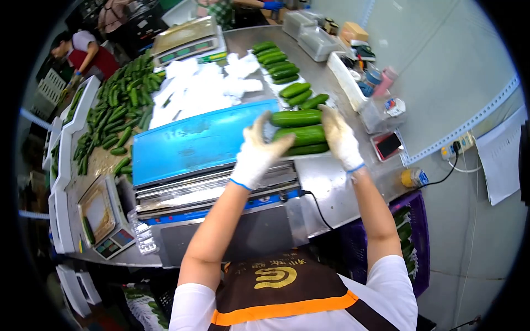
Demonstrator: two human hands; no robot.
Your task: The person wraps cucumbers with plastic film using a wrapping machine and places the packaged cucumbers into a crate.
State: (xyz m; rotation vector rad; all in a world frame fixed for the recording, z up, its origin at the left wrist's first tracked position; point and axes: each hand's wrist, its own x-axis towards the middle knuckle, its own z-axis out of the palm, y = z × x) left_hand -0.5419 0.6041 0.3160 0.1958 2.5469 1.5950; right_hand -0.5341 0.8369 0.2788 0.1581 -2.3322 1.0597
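The cucumbers [302,134] are green, gloves [255,157] white with blue edges [240,185], the crate [422,240] purple.

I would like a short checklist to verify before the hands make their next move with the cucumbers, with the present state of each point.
1. Left hand at the left end of the nearest cucumbers: ok.
2. Right hand at their right end: ok.
3. Both hands gloved: ok.
4. Phone apart from the hands: ok, it lies to the right.
5. Grip firm enough for lifting: cannot tell from this view.
6. Cord of the blue-topped machine plugged in: cannot tell.
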